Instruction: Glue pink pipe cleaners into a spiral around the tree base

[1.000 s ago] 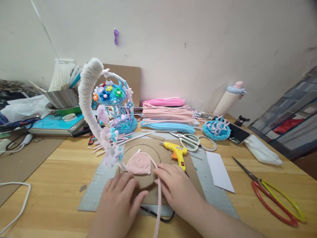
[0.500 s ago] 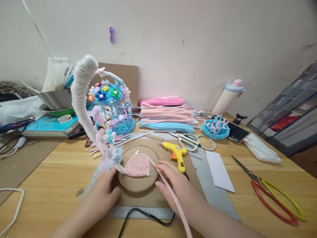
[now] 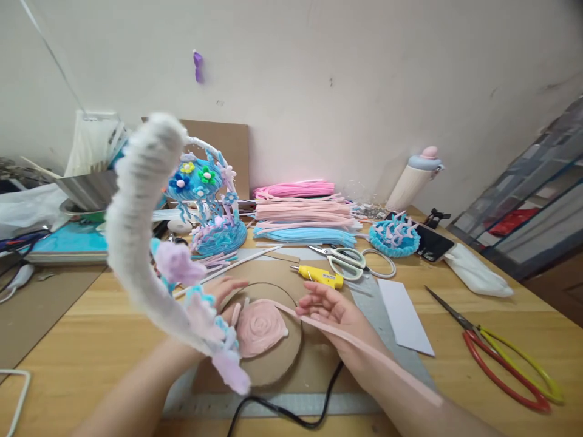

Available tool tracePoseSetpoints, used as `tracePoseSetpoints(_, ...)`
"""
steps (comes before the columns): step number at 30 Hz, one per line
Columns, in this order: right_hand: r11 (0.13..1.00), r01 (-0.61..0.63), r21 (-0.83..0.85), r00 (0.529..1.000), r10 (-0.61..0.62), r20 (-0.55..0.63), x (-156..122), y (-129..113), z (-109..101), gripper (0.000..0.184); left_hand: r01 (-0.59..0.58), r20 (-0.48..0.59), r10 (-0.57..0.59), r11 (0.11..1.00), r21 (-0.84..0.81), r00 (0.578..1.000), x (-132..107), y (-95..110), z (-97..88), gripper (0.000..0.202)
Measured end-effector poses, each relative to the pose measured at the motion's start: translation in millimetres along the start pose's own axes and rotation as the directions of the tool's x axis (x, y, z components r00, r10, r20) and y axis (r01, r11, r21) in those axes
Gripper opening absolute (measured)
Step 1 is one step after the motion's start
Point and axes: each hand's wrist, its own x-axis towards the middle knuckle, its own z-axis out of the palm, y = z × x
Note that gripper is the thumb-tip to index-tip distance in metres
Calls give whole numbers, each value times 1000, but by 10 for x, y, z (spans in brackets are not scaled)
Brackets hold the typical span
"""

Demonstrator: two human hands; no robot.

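Observation:
A round cardboard disc [image 3: 282, 358] carries a pink coiled pipe-cleaner spiral [image 3: 260, 326] and, at its left edge, a tall curved white fuzzy arch [image 3: 136, 224] with pastel flowers at its foot. The disc is tilted up toward me. My left hand [image 3: 228, 291] reaches behind the arch, fingers resting on the disc's far left edge. My right hand [image 3: 325, 306] is palm-up to the right of the spiral. Its fingers pinch the loose pink pipe-cleaner strand [image 3: 364, 349], which trails from the spiral across my forearm.
A yellow glue gun [image 3: 321, 276] lies just beyond the disc, its black cord [image 3: 277, 409] running toward me. White-handled scissors [image 3: 350, 260], stacked pink and blue pipe cleaners [image 3: 303, 212], a blue flower sculpture [image 3: 207, 200], a blue woven disc [image 3: 394, 237], red-yellow scissors [image 3: 496, 355] and white paper [image 3: 405, 315] lie around.
The disc with the arch has been lifted and tilted toward me, so the arch looms closer. My left hand moved from the near edge to behind the arch. My right hand turned palm-up, holding the strand.

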Motion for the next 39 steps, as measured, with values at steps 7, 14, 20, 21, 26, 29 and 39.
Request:
tracePoseSetpoints(7, 991, -97, 90, 994, 101, -47, -14, -90, 30, 38, -126, 296, 158, 985, -121, 942, 420, 212, 130, 24)
tracePoseSetpoints(14, 993, -47, 112, 986, 64, -154, 70, -179, -67, 30, -234, 326, 261, 965, -123, 909, 357, 190, 216, 23)
tracePoseSetpoints(20, 974, 53, 220, 970, 3, -245, 187, -307, -296, 30, -255, 325, 269, 963, -88, 907, 345, 173, 235, 22)
tracePoseSetpoints(21, 970, 67, 232, 964, -3, -264, 207, -323, -337, 30, -255, 319, 270, 963, -89, 909, 342, 175, 233, 22)
tracePoseSetpoints(26, 961, 122, 247, 921, -17, -390, 307, -308, -520, 32, -267, 280, 281, 960, -87, 918, 313, 161, 229, 24)
tracePoseSetpoints(29, 968, 109, 226, 901, 0, -434, 346, -254, -581, 34, -266, 273, 278, 961, -83, 921, 303, 129, 239, 25)
tracePoseSetpoints(39, 988, 34, -149, 882, -99, -461, 281, -399, -688, 44, -350, 290, 367, 930, -109, 884, 299, 55, 231, 20)
